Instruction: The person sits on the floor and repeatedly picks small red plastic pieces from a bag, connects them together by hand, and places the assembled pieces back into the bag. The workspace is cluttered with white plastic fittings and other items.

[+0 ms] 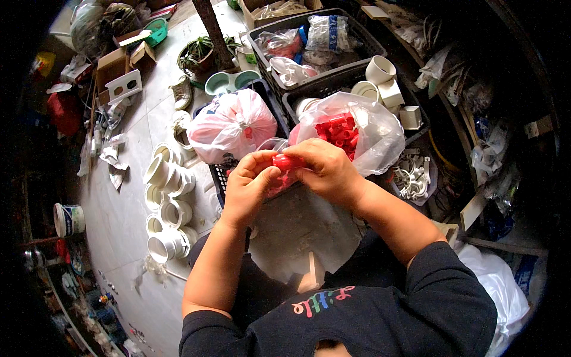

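In front of my body, a small red plastic pipe fitting [285,162] is pinched between both hands. My left hand [247,183] grips its left end with thumb and fingertips. From the other side, the fingers of my right hand [328,168] close over it and hide part of its shape. Just beyond my right hand lies an opened clear plastic bag [385,138], with several similar red fittings [338,132] inside. A knotted whitish bag [232,122], with reddish contents showing through, rests on a dark crate beyond my left hand.
White pipe fittings [169,245] stand in stacks on the tiled floor at left. Black crates at the far right hold bagged parts and white fittings [380,70]. Beside the opened bag sits a tub of white clips [411,178]. A potted plant [199,56] stands farther back.
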`<state>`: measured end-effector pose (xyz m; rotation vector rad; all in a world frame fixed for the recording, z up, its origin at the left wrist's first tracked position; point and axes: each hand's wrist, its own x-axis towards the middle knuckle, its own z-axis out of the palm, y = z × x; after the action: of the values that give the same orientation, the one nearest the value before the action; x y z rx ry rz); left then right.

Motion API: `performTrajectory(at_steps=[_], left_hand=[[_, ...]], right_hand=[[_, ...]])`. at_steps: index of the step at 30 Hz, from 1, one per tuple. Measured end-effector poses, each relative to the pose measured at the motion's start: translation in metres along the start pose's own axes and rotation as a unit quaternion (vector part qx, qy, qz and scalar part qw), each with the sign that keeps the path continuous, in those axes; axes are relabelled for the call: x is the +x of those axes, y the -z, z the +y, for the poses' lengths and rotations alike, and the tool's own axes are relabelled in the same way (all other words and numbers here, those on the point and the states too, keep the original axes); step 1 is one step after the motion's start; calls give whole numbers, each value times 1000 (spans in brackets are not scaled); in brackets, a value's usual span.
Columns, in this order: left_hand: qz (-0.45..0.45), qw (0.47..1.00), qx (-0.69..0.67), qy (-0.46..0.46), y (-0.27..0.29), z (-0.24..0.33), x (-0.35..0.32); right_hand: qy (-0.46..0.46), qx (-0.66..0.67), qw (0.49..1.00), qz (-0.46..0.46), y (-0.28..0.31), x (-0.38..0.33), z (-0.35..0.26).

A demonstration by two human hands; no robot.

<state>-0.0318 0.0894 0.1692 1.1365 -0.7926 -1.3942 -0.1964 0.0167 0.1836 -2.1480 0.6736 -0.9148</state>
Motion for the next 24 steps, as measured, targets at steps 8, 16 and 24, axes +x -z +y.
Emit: performTrajectory(at_steps=[8, 16, 24], left_hand=[[-11, 998, -39, -51, -6, 0, 2], [-31, 998, -26, -56, -5, -5, 5], [-18, 996, -74, -57, -7, -7, 6]], right_hand=[[-112, 117, 987, -4, 2, 1, -4], [-323, 425, 842, -73, 3, 2, 7], [-217, 454, 862, -64, -10, 2, 12]])
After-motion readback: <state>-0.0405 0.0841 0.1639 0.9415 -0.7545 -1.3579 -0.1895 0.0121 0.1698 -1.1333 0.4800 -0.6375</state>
